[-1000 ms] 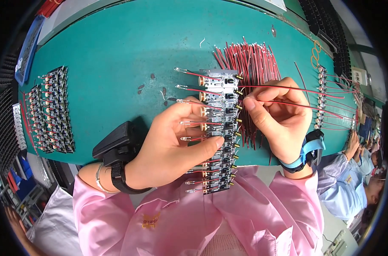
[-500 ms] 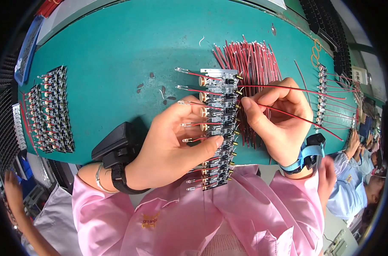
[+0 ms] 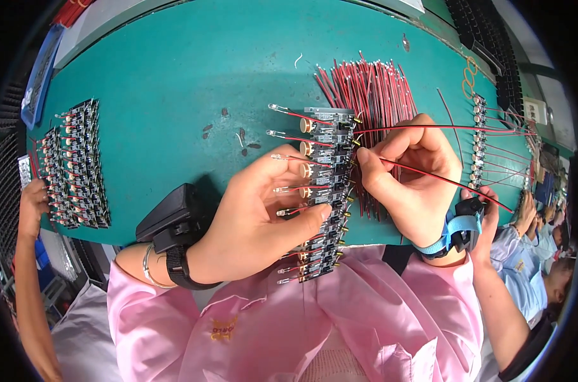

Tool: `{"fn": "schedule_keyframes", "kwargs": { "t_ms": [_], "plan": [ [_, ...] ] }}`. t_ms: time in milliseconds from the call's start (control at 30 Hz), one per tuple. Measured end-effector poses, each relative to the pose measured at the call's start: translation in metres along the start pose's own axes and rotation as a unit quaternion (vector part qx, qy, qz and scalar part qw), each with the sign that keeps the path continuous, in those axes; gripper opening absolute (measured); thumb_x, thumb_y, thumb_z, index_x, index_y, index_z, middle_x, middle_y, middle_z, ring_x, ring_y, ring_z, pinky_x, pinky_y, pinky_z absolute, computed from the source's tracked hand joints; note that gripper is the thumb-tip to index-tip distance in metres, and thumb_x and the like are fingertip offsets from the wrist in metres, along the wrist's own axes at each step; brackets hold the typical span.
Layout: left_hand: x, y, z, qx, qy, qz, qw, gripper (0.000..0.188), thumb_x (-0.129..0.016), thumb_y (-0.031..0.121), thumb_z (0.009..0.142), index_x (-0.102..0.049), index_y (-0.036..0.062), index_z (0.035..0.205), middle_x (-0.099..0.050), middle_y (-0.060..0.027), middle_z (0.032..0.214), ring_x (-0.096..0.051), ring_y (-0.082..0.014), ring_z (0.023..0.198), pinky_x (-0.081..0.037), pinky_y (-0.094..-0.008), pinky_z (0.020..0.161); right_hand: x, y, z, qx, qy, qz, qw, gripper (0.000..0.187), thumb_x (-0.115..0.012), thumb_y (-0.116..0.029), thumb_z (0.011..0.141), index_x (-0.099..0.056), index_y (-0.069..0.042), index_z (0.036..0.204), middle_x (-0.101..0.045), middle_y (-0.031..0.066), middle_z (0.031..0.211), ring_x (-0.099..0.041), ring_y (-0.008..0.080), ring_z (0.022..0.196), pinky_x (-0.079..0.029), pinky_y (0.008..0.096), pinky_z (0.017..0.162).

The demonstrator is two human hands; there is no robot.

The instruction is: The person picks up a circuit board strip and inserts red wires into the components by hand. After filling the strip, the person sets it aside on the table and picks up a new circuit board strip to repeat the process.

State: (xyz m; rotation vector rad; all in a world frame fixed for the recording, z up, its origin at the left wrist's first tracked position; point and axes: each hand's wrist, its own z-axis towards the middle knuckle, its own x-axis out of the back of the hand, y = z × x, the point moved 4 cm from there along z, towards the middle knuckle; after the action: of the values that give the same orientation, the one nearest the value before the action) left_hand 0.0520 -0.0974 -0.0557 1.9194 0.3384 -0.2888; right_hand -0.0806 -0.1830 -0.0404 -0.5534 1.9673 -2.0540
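My left hand (image 3: 254,216) is closed on a strip of joined black circuit boards (image 3: 330,141), thumb across its face. Along the strip's left side stick out clear LEDs (image 3: 276,134) on short red and black leads, beside round tan parts. At the right edge, my right hand (image 3: 419,181) pinches a thin red-and-black wire (image 3: 451,177), its near end hidden by the fingertips. Another red wire (image 3: 448,127) runs right from the upper part of the strip, passing over my right hand. Behind the strip lies a thick bundle of red-and-black wires (image 3: 375,83).
Stacked board strips (image 3: 82,165) lie at the left of the green table (image 3: 161,83), with another person's hand (image 3: 33,207) beside them. A wired strip (image 3: 478,143) and rubber bands (image 3: 470,76) are at the right. Another person's hand (image 3: 488,213) is near my right wrist.
The strip has shifted slightly at its top, while my pinch stays at its right edge. At left, another person's hand has risen to the stacked strips; at right, another's hand has come up beside my wrist.
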Motion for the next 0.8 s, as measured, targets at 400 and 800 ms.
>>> {"fn": "schedule_keyframes", "kwargs": {
  "t_ms": [400, 800],
  "plan": [
    [0.0004, -0.0005, 0.0005, 0.005, -0.023, 0.009, 1.0, 0.026, -0.057, -0.003, 0.074, -0.044, 0.0028, 0.096, -0.053, -0.0023, 0.091, -0.053, -0.008, 0.084, -0.044, -0.022, 0.071, 0.0006, -0.0018, 0.0003, -0.019, -0.027, -0.014, 0.999, 0.02, -0.06, 0.009, 0.068, -0.043, -0.003, 0.071, -0.051, 0.001, 0.067, -0.046, 0.0036, 0.059, -0.039, 0.0166, 0.055],
    [0.0037, 0.0015, 0.0001, 0.015, -0.004, 0.017, 1.0, 0.037, -0.062, -0.005, 0.07, -0.045, 0.0005, 0.102, -0.051, -0.0052, 0.098, -0.055, -0.0132, 0.088, -0.047, -0.0235, 0.072, 0.0054, -0.0017, 0.0047, -0.006, -0.069, -0.061, 0.996, 0.01, -0.063, -0.001, 0.071, -0.053, 0.0, 0.072, -0.051, -0.0002, 0.063, -0.046, 0.0033, 0.057, -0.037, 0.0157, 0.051]
  ]
}}
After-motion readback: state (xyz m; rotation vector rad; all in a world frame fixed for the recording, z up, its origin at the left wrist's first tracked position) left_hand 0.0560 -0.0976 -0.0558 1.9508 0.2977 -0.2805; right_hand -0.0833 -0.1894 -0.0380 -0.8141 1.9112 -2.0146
